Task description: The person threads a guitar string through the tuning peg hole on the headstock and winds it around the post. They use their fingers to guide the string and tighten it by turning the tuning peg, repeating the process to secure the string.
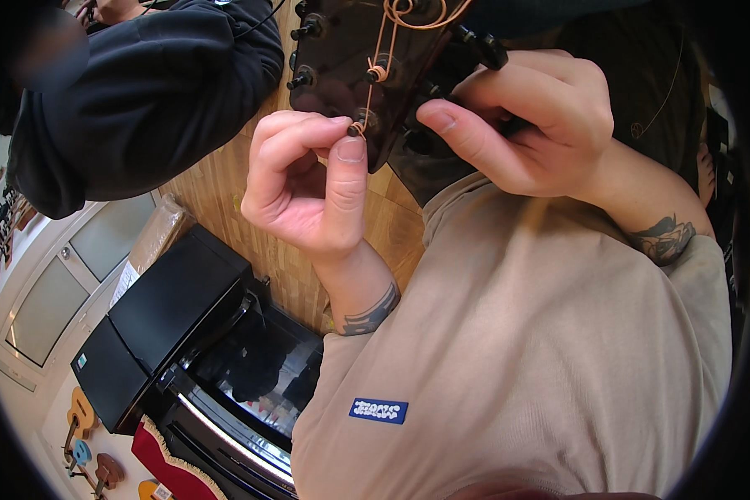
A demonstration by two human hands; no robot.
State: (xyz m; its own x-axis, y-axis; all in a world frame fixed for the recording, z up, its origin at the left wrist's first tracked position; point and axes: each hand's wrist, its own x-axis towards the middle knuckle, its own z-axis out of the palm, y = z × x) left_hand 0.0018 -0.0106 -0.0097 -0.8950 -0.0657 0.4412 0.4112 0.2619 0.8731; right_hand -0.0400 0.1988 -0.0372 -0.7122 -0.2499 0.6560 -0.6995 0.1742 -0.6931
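The left hand [308,187] pinched a copper-coloured string [382,46] between thumb and forefinger at a tuning post on the dark guitar headstock [350,50]. At three o'clock from it, the right hand [529,121] gripped the headstock's edge (near a tuner peg). At seven o'clock stood a black piano [175,317]; at ten o'clock, another person's dark sleeve [142,92].

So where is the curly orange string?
In the head view, the curly copper string runs down the dark guitar headstock at top centre, its end pinched by the left hand.
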